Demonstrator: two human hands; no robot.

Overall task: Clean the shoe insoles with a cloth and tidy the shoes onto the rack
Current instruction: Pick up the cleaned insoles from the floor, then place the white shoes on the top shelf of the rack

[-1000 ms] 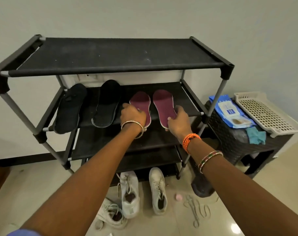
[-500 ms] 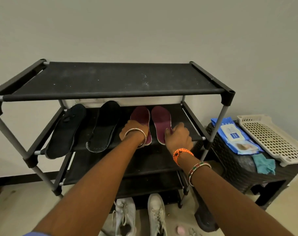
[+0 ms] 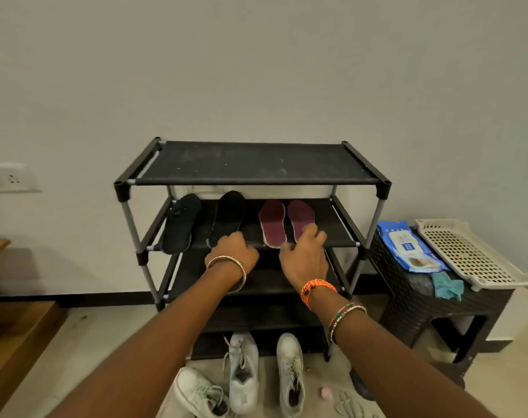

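Observation:
A black four-tier shoe rack [image 3: 256,179] stands against the wall. Its second shelf carries two black insoles [image 3: 181,223] [image 3: 229,214] on the left and two maroon insoles [image 3: 272,223] [image 3: 300,215] on the right. My left hand [image 3: 232,251] hovers in front of that shelf's edge with loosely curled fingers, holding nothing, just left of the maroon pair. With relaxed fingers, my right hand [image 3: 305,257] covers the heel of the right maroon insole; whether it touches is unclear. On the stool to the right lies a teal cloth [image 3: 447,285].
Three white sneakers [image 3: 244,372] [image 3: 290,375] [image 3: 199,393] stand on the floor before the rack, with loose laces [image 3: 347,402] nearby. The dark stool [image 3: 413,303] also holds a blue wipes pack [image 3: 410,245] and a white perforated tray [image 3: 468,254]. Wooden furniture [image 3: 15,342] is at left.
Both hands have drawn back from the maroon insoles toward the shelf's front edge. The left hand no longer rests on its insole. My view has pulled away from the rack.

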